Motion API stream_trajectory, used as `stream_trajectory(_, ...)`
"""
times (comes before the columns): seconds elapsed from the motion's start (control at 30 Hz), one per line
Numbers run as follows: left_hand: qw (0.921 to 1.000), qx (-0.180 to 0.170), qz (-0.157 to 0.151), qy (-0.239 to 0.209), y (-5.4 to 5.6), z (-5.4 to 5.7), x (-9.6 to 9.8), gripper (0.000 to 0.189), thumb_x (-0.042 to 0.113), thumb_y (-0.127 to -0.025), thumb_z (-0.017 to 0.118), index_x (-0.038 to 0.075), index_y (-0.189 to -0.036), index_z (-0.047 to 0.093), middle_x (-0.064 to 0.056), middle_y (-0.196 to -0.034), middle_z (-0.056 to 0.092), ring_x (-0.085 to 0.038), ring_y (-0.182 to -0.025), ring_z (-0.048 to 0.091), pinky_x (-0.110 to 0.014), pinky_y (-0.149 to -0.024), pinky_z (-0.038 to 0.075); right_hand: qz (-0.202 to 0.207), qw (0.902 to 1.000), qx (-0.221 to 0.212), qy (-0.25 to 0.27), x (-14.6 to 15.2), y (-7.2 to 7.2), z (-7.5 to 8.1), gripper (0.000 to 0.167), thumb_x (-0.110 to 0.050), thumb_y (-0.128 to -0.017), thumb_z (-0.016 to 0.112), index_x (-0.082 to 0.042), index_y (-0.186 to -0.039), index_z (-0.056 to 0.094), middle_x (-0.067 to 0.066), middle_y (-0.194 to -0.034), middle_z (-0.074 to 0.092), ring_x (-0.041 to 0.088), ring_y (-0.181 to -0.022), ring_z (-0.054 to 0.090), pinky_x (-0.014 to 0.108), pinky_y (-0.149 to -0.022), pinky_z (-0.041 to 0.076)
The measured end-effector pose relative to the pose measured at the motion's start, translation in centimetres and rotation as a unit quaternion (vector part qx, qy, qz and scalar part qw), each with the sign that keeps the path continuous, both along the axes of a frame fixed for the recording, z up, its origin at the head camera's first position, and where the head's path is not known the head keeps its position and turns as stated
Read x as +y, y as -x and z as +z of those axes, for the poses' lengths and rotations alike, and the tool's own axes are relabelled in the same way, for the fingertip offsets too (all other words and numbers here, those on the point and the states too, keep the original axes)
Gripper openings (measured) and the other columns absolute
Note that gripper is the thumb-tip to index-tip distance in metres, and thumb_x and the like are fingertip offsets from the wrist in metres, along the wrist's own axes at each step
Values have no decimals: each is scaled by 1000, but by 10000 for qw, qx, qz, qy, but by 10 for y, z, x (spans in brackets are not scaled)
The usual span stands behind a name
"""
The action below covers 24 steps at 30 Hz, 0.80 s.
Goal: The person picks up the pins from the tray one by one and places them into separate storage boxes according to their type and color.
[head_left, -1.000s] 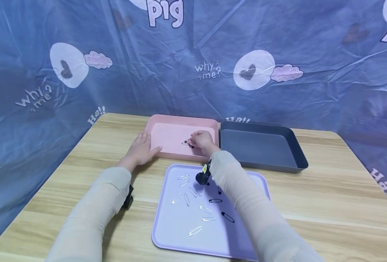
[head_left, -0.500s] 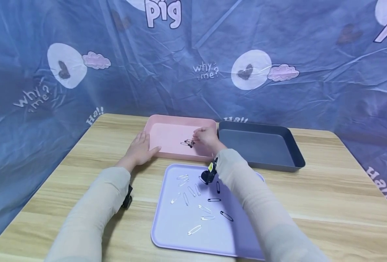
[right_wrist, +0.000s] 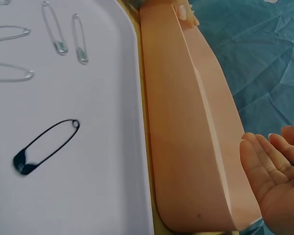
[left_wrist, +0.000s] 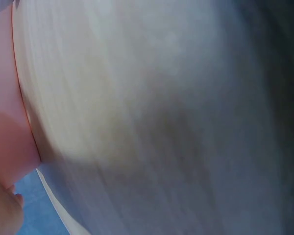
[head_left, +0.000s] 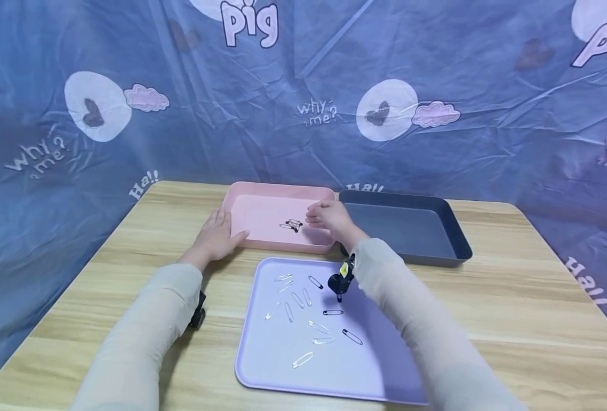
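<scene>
My left hand (head_left: 215,237) rests with extended fingers at the left end of a pink tray (head_left: 254,214). Over that tray's right part is my right hand (head_left: 330,218), its fingers loosely extended and holding nothing, as the right wrist view also shows. Just left of its fingertips, a small heap of black safety pins (head_left: 292,224) lies on the pink tray's floor. Nearer to me, a lilac tray (head_left: 278,379) bears scattered silver safety pins (head_left: 303,359), mostly on its left half, and several black safety pins (head_left: 352,337). One black safety pin (right_wrist: 25,164) shows large in the right wrist view.
A dark grey tray (head_left: 401,228) stands right of the pink one, close beside it. All three trays are on a wooden table (head_left: 519,319). Behind the table hangs a blue printed cloth (head_left: 242,114). My right forearm passes over the lilac tray's right side.
My right hand has let go of a black safety pin at the heap in the pink tray and drawn back rightward, its fingers loosening. The left hand stays at the tray's end.
</scene>
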State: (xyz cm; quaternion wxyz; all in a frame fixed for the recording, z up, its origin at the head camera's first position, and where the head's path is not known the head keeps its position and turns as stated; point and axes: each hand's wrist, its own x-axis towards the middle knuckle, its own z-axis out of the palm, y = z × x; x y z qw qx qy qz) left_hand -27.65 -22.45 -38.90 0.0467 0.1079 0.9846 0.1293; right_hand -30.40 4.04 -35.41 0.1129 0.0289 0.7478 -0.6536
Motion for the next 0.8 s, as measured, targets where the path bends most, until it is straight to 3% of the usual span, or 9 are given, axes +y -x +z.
stream_trajectory(0.27,10000,-63,31,-18,-1,1,1,82,50,-88,30,-14,-131,1,-29,-138,-4,-38,-126,-4,-42,-102,-2,319,9994,102,103,13,-11,5,25,-1,-86,48,13,-106,50,27,-102,55,29,-86,59,30,-74,49)
stream_trajectory(0.5,9999,-97,23,31,-1,1,1,84,53,-87,27,-14,-131,1,-29,-138,-5,-37,-127,-4,-43,-103,0,623,9979,157,-21,22,-25,9,23,-4,-85,50,11,-103,52,26,-102,56,20,-76,61,35,-73,49)
stream_trajectory(0.8,9999,-121,68,-39,-1,3,3,82,50,-88,29,-14,-131,2,-29,-137,-4,-38,-126,-5,-45,-102,0,1053,9940,66,281,32,-44,13,26,-2,-86,47,15,-105,48,31,-103,53,21,-77,61,39,-78,46)
